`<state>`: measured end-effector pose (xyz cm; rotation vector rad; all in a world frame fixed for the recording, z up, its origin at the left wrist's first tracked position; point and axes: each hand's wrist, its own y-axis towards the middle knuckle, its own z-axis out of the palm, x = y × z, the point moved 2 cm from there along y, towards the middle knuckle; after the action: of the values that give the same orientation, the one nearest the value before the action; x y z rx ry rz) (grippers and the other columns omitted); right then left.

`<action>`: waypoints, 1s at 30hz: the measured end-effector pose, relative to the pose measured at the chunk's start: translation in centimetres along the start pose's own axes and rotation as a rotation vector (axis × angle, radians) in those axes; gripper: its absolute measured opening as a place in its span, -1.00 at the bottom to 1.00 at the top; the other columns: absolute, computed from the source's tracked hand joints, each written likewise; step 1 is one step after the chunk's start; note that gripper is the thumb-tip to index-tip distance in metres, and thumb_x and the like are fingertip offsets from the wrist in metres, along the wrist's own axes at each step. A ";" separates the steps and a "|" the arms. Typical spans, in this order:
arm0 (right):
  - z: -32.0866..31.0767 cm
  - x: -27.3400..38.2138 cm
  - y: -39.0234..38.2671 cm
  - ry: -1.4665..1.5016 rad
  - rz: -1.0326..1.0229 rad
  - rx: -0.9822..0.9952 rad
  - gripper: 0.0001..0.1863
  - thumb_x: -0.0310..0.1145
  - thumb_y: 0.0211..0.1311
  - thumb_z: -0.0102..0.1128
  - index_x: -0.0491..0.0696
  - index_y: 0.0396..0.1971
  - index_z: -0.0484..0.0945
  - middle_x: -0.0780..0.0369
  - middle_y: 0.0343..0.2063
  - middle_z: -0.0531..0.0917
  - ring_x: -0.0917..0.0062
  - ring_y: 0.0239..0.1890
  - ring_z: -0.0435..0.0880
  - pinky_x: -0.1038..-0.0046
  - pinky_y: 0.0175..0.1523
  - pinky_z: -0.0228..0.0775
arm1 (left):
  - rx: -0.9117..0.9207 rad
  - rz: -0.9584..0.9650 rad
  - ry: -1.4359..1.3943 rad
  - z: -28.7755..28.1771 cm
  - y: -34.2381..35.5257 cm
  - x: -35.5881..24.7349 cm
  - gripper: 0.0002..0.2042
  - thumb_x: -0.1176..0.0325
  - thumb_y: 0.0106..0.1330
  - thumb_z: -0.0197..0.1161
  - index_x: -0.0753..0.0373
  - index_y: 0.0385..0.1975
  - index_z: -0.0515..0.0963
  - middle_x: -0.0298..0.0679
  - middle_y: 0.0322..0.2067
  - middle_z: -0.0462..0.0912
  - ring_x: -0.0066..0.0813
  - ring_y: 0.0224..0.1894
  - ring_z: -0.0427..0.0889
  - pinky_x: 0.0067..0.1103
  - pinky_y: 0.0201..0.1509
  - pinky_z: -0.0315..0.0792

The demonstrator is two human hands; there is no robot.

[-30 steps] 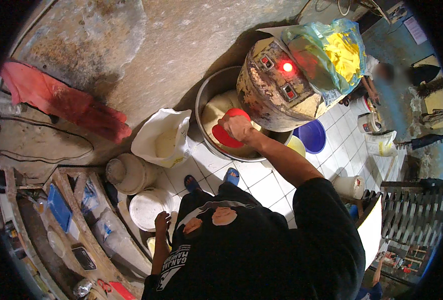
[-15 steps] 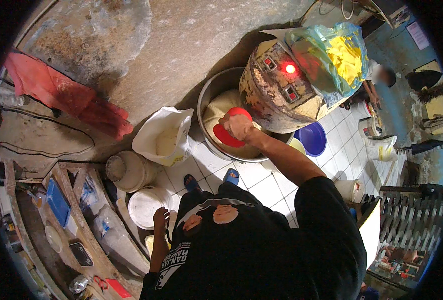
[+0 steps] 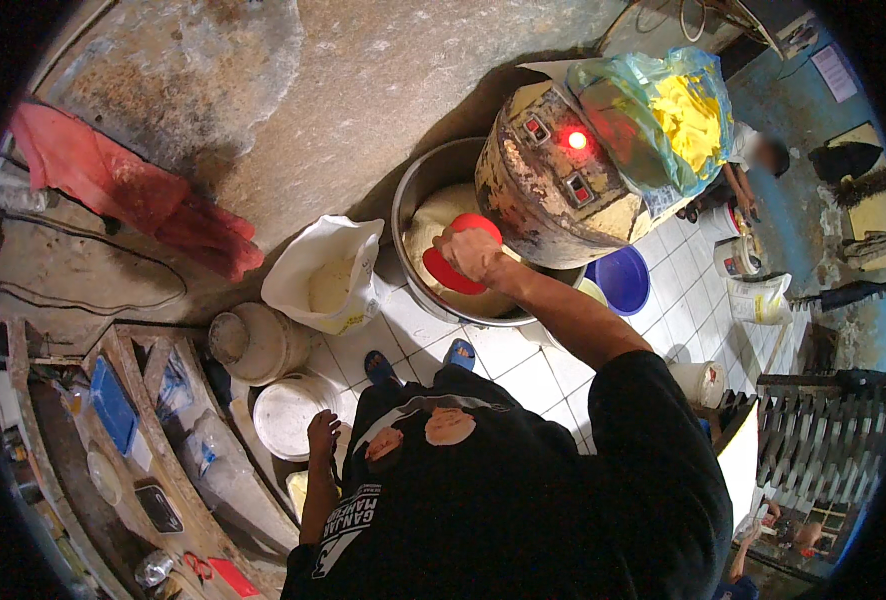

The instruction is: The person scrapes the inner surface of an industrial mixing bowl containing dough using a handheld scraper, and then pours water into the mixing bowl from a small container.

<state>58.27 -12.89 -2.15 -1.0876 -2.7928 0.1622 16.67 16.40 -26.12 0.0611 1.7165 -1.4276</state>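
1. Nearest is the person's black cloth shirt (image 3: 523, 500), soft and matte, with a pale print across the chest.
2. The left hand (image 3: 324, 432) hangs beside the shirt, its fingers slightly spread and half curled, next to a round white bucket (image 3: 285, 420) with a smooth, flat top.
3. The right hand (image 3: 473, 255) reaches out at the end of a bent bare forearm, its fingers wrapped around a red tool (image 3: 450, 274). The tool is smooth and rounded, its edges showing on both sides of the fist; it sits over the inside of a deep metal bowl (image 3: 399, 215).
4. In the round, dull grey bowl lies a pale, creamy mass (image 3: 443, 208) with a soft, swirled surface.
5. A drum-shaped machine housing (image 3: 510, 195) leans over the bowl, its paint flaked and mottled, with a round light (image 3: 577, 140) glowing red.
6. On top rests a crinkled, see-through bag (image 3: 603, 100) around a lumpy yellow mass (image 3: 688, 120).
7. Left of the bowl stands an open white sack (image 3: 288, 272), creased, with pale contents; right of it sits a round blue basin (image 3: 623, 280).
8. Below spread glossy square white tiles (image 3: 423, 322); behind rises a rough, stained wall (image 3: 393, 70).
9. Farther off, at the right, another person (image 3: 745, 180) bends near some buckets.
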 end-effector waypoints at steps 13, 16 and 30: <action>1.3 -0.6 0.8 0.072 0.002 0.008 -0.79 -0.35 0.11 -0.08 -0.05 -0.33 0.51 0.08 -0.43 0.61 0.20 -0.46 0.62 0.22 -0.40 0.47 | 0.034 0.023 -0.047 0.1 0.2 1.2 -0.66 0.21 0.25 0.07 0.25 -0.04 0.38 -0.22 -0.27 0.55 -0.43 -0.33 0.54 -0.58 -0.45 0.36; 1.7 -0.8 0.9 0.082 -0.013 0.021 -0.78 -0.34 0.14 -0.10 -0.06 -0.32 0.51 0.07 -0.43 0.61 0.20 -0.46 0.62 0.21 -0.40 0.46 | -0.040 -0.045 -0.033 0.3 0.3 1.4 -0.66 0.20 0.26 0.08 0.26 -0.05 0.38 -0.21 -0.27 0.54 -0.44 -0.36 0.53 -0.59 -0.46 0.36; 1.9 -1.4 1.0 0.027 -0.006 0.022 -0.72 -0.29 0.21 -0.19 -0.08 -0.29 0.51 0.05 -0.44 0.61 0.18 -0.43 0.63 0.19 -0.36 0.47 | 0.033 0.042 0.012 0.7 0.7 1.6 -0.63 0.15 0.26 0.08 0.25 -0.04 0.37 -0.20 -0.23 0.54 -0.43 -0.32 0.55 -0.60 -0.45 0.36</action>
<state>59.61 -13.15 -4.34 -1.0678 -2.7642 0.1756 16.47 15.32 -27.61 0.1233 1.6920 -1.4280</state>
